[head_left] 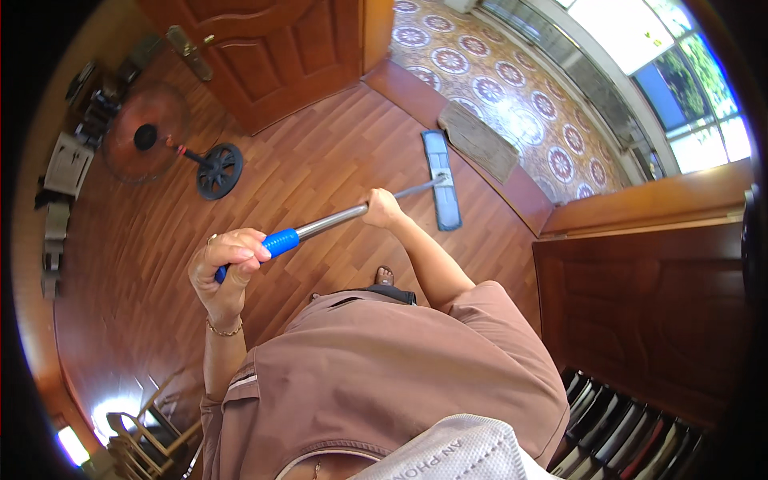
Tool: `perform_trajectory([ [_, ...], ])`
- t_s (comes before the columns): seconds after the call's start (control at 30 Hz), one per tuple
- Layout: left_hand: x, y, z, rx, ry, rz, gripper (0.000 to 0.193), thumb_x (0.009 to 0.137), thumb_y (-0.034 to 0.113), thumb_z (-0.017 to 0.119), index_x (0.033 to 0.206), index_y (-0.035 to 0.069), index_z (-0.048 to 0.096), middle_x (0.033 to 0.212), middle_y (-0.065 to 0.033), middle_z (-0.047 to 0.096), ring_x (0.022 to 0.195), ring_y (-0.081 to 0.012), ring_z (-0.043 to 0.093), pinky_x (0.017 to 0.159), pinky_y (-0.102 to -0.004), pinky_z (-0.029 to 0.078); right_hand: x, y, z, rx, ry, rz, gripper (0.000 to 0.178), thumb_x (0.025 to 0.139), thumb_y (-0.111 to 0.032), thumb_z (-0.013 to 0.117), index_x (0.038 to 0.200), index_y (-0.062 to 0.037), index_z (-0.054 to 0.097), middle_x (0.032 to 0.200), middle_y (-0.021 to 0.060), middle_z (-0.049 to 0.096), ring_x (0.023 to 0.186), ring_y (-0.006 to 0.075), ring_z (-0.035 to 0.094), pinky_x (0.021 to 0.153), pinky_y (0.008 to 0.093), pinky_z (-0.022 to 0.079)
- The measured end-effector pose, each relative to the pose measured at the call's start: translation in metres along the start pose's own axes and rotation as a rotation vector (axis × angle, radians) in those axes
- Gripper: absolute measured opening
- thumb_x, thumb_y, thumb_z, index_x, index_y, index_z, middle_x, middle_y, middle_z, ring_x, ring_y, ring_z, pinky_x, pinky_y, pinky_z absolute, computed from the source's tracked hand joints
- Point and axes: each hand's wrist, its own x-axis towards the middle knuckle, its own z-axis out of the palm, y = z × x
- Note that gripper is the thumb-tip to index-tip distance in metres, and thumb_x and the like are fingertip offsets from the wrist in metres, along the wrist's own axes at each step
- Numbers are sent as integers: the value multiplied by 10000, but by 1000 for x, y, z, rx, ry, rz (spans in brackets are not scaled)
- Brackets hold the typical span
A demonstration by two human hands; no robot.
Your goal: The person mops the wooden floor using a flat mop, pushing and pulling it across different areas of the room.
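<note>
A flat mop with a blue-grey rectangular head (448,202) rests on the wooden floor, close to the doorway sill. Its metal pole (332,221) slants up toward me and ends in a blue ribbed grip (280,242). Around that blue grip my left hand (228,260) is closed, fingers bent over its top end. Farther down, my right hand (382,209) is wrapped around the bare metal of the pole, its arm stretched forward. The part of the pole beneath each hand is hidden.
A standing fan (219,170) with a round black base is at the left. An open wooden door (272,60) stands ahead. A brown doormat (478,142) lies by the sill, with patterned tiles (512,80) beyond. At right are another wooden door (640,312) and hanging clothes (632,424).
</note>
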Motion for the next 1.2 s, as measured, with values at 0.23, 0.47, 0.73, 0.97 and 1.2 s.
perform_trajectory([
  [0.23,17,-28,65,-302,-219,-175,58,802,-5,658,834,36,633,769,-89,665,729,-188,644,730,-355,518,-150,46,-7,-135,250,349,129,676,-198,629,626,-79,632,687,186,620,711,389,602,663,457,492],
  [0.47,-14,-43,160,-693,-851,-582,331,781,-44,674,1100,22,616,865,-99,671,916,-226,643,859,-385,502,-335,79,22,-143,453,672,197,690,-237,644,631,-50,625,715,207,607,734,413,597,636,479,488],
  [0.73,-14,-25,241,-982,-1371,-878,473,836,162,680,1262,33,518,863,-74,656,857,-130,605,741,-254,474,-428,23,112,42,952,1034,208,671,-164,691,565,-37,565,601,219,531,565,405,553,521,451,429],
  [0.97,13,-7,260,-925,-1464,-704,187,835,218,680,896,42,666,760,-32,622,671,-71,546,585,-218,428,-423,-4,88,129,929,1178,241,713,-254,669,615,-39,622,620,213,558,602,378,604,547,439,457],
  [1.2,57,6,214,-748,-1313,-543,184,826,189,683,830,6,658,780,-60,642,610,-71,532,535,-209,410,-365,10,29,67,807,942,249,727,-289,645,631,-60,633,638,205,569,631,383,604,558,436,462],
])
